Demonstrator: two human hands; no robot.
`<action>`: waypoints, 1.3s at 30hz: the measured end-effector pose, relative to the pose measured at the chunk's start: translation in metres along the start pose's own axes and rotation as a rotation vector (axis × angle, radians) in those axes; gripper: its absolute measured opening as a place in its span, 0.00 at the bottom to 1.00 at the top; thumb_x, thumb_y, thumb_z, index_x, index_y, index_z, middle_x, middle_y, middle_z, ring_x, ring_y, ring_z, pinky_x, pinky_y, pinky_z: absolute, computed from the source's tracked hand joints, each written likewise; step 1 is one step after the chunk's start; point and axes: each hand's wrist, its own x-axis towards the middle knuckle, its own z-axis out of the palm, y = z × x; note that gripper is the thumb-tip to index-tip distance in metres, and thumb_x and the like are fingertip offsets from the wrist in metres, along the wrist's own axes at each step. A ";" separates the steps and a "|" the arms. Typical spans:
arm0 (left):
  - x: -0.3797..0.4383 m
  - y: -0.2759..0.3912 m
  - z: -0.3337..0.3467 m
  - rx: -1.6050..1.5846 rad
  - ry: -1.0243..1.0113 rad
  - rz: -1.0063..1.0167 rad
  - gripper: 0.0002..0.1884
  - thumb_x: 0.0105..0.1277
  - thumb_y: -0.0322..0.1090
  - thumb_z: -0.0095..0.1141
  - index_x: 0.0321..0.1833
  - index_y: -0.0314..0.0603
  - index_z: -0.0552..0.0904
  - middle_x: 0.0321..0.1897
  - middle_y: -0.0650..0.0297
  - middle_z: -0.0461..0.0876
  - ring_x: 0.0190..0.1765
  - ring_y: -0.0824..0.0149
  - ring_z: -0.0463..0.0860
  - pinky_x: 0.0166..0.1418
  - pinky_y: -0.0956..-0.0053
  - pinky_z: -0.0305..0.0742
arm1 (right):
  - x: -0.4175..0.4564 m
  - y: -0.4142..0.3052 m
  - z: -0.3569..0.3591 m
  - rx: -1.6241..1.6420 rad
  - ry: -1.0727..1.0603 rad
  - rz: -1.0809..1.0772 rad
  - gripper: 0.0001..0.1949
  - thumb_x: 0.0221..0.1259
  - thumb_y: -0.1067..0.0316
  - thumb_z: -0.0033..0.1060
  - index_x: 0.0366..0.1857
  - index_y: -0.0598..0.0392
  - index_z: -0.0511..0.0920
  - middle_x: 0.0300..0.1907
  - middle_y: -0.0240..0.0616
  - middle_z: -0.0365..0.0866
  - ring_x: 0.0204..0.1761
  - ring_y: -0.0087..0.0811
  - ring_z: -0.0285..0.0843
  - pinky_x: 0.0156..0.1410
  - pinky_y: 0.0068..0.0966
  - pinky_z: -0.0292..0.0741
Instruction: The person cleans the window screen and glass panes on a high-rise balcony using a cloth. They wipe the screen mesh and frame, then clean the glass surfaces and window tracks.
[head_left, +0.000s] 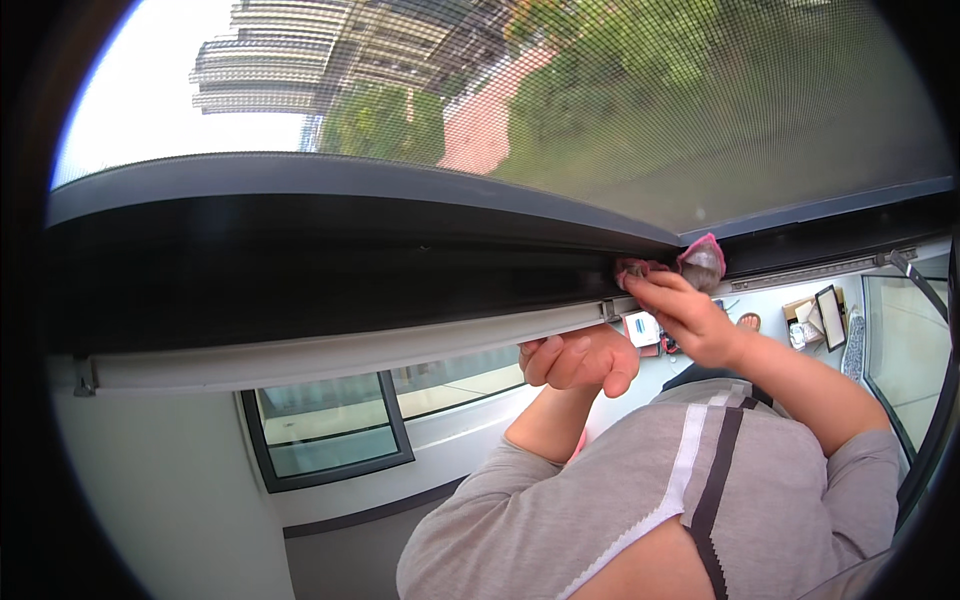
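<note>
My right hand (686, 311) pinches a pink-edged grey cloth (703, 264) in the corner of a dark window frame (300, 255). Part of the cloth is bunched under the fingertips against the dark frame; another fold stands up beside the corner. My left hand (577, 360) is below the white inner edge (360, 349) of the frame, close to a small metal catch (609, 309). Its fingers are curled and its thumb stands apart. Whether those fingers grip the white edge cannot be made out.
A mesh screen (600, 112) spans the window, with trees and buildings beyond. At the right are a metal stay track (817, 271) and a dark stay arm (919, 281). Below, a cardboard box (799, 311) with odds and ends and a white box (642, 330) lie on the floor.
</note>
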 end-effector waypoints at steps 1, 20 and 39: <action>-0.003 -0.002 -0.003 0.000 -0.013 -0.018 0.30 0.75 0.60 0.20 0.40 0.43 0.71 0.44 0.64 0.67 0.55 0.64 0.69 0.70 0.60 0.65 | 0.000 0.003 0.006 -0.040 0.006 -0.075 0.29 0.62 0.81 0.47 0.70 0.56 0.66 0.70 0.43 0.67 0.70 0.45 0.61 0.76 0.35 0.57; -0.010 0.011 -0.011 0.207 0.003 -0.132 0.29 0.74 0.65 0.22 0.40 0.54 0.73 0.44 0.68 0.68 0.54 0.67 0.66 0.68 0.61 0.61 | 0.055 -0.080 0.012 -0.152 -0.047 -0.469 0.27 0.64 0.69 0.45 0.66 0.72 0.65 0.63 0.59 0.68 0.65 0.54 0.65 0.71 0.39 0.61; -0.036 0.005 -0.032 0.144 -0.293 -0.238 0.41 0.63 0.79 0.31 0.46 0.47 0.81 0.44 0.64 0.81 0.51 0.62 0.77 0.64 0.54 0.65 | 0.133 -0.178 0.035 -0.234 0.132 -0.880 0.26 0.52 0.83 0.58 0.60 0.59 0.76 0.64 0.52 0.74 0.62 0.51 0.72 0.66 0.38 0.68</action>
